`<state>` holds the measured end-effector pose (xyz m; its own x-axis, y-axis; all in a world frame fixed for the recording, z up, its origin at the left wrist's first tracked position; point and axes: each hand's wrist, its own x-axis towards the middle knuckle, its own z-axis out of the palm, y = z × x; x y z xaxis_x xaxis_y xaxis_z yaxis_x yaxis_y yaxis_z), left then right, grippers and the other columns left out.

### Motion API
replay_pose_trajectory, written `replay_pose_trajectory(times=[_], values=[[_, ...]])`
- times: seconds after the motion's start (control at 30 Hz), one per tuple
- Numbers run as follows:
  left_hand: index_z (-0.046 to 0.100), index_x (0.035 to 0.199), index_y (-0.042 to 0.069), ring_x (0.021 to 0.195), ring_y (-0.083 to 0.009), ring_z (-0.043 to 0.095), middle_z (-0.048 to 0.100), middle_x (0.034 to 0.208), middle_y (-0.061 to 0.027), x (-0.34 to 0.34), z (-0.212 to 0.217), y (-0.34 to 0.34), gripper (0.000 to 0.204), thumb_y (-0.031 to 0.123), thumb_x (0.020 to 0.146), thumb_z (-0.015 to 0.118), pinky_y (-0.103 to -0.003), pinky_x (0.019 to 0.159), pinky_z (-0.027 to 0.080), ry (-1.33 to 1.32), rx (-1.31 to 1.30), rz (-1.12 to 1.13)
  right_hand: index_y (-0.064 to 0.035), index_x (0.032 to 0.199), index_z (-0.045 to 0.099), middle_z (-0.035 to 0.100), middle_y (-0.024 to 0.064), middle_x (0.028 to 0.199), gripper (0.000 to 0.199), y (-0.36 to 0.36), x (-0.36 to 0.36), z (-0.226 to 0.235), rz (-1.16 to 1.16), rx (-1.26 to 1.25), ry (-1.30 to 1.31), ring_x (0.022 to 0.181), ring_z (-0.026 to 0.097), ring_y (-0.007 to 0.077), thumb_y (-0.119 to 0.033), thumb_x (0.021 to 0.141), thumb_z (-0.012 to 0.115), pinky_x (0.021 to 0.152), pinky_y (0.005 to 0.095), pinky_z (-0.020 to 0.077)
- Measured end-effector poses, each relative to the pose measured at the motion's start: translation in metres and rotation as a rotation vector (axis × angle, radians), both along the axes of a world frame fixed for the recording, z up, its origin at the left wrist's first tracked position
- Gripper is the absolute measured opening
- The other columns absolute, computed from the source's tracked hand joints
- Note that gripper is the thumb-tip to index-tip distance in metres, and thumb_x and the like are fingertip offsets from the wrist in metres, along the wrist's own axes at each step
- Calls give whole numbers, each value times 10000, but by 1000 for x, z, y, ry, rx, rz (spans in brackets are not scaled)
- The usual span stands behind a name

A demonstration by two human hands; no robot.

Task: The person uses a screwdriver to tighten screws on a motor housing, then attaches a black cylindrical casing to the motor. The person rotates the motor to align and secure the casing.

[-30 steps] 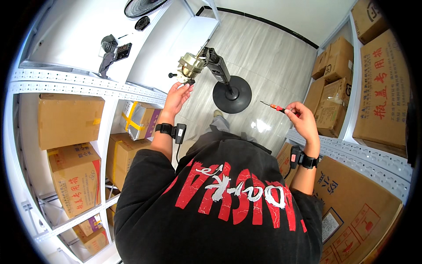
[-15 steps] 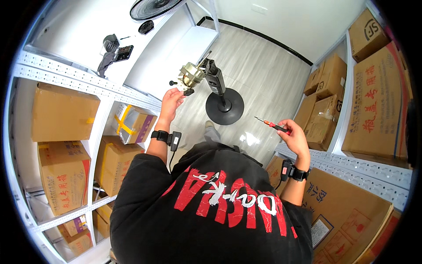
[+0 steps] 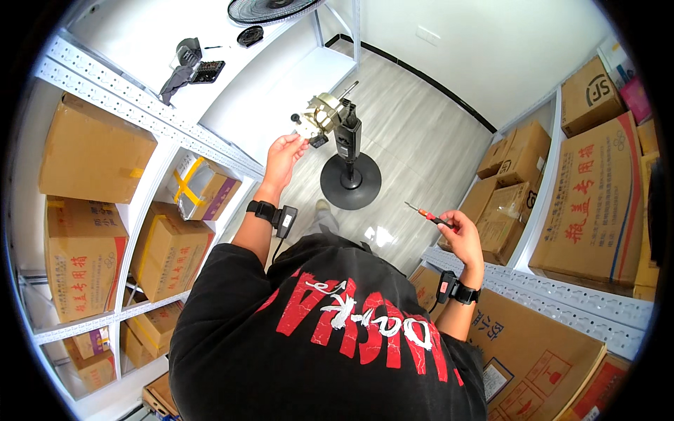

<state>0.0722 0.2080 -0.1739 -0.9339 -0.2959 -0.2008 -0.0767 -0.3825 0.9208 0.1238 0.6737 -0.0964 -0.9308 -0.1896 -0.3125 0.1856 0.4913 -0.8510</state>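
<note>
A fan motor (image 3: pixel 324 112) in a brassy metal housing, with a thin shaft pointing up and right, sits at the top of a black fan stand (image 3: pixel 348 140). The stand's round black base (image 3: pixel 351 191) rests on the floor. With fingers pinched, my left hand (image 3: pixel 284 158) grips the motor's near lower edge, beside a small black block and a black knob; the exact contact is partly hidden. Off to the right, my right hand (image 3: pixel 461 237) is closed around the handle of a red-and-black screwdriver (image 3: pixel 434 217). Its tip points up and left, apart from the motor.
On the white shelf (image 3: pixel 242 77) at upper left lie an open bit case (image 3: pixel 207 71), a dark cloth (image 3: pixel 175 84), a round black part (image 3: pixel 250 36) and a fan grille (image 3: pixel 274 8). Racks with cardboard boxes (image 3: pixel 98 151) flank me on both sides.
The whole view has shifted, and the motor now appears more directly above the stand's base. My left hand stays at the motor; my right hand still holds the screwdriver, slightly lower in the view.
</note>
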Motion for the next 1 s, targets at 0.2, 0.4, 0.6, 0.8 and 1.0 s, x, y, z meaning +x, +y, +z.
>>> replay_pose_trajectory(times=[0.2,0.4,0.6,0.8,1.0], values=[[598,1072,-10,838,-136,645,694,966,-103,-27,16,-3,170,86,943,653,-237,753,518,-25,-83,-7,-31,1015,637,541,-38,767,187,2,2,-4,-2,-37,0,674,461,62,-52,851,724,610,233,408],[613,1031,-13,808,-116,640,698,934,-95,-46,37,-3,166,112,936,671,-230,727,519,10,-142,11,-28,1017,639,553,-40,751,185,-2,7,3,-10,-1,9,656,465,54,-49,854,724,582,232,402],[603,1052,-14,809,-116,642,699,934,-82,-49,42,-8,219,149,933,688,-231,726,520,-68,-244,-59,-25,1005,640,555,-39,744,174,1,8,-4,-3,-21,16,645,461,53,-53,855,725,572,230,395],[586,1095,-18,812,-134,660,703,971,-104,-29,31,-17,286,163,913,712,-244,706,515,-80,-192,-37,-24,997,643,561,-39,748,162,-4,7,1,5,-19,15,662,464,57,-57,859,721,594,231,402],[549,1165,-3,853,-146,664,696,1003,-104,-21,24,-23,352,194,921,708,-254,727,517,-82,-179,-40,-21,997,640,564,-41,747,165,-9,1,-1,34,-5,6,679,475,60,-61,858,718,612,232,408]])
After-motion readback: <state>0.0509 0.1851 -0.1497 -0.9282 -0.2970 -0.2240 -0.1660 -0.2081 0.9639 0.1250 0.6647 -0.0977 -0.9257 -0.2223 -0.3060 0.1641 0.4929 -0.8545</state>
